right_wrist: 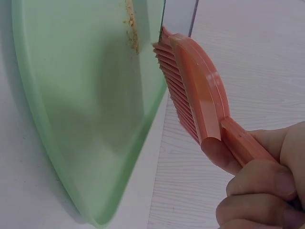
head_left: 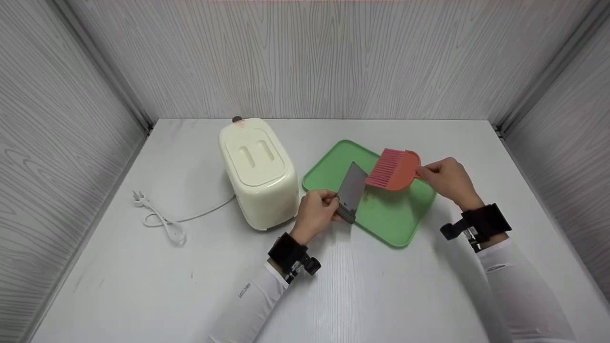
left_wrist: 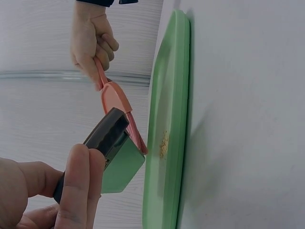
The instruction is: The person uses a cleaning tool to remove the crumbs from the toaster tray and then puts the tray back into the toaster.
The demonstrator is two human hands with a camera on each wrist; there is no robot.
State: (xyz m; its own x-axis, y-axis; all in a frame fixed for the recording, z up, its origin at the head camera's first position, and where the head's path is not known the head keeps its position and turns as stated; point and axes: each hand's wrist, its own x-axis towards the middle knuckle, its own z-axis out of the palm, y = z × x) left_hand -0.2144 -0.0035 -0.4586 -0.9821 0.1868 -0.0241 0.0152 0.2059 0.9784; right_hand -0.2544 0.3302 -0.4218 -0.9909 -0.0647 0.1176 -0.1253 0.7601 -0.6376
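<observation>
My left hand [head_left: 315,210] pinches the dark handle [left_wrist: 107,136] of a scraper with a flat, shiny metal blade [head_left: 351,188]. The blade tilts over the green tray [head_left: 388,221] and mirrors its colour in the left wrist view. By its short handle, my right hand [head_left: 450,180] grips an orange-pink brush [head_left: 404,170] with ribbed bristles [right_wrist: 174,83]. The bristle tips are right at the blade's upper edge, above the tray. A small line of tan crumbs [right_wrist: 132,28] lies on the tray beneath the two tools.
Left of the tray stands a cream toaster-like appliance [head_left: 257,190] with a lid, close to my left hand. Its white cord [head_left: 205,215] and plug [head_left: 139,199] trail across the white table [head_left: 352,290]. Pale wood-grain panels [head_left: 314,57] enclose the back and sides.
</observation>
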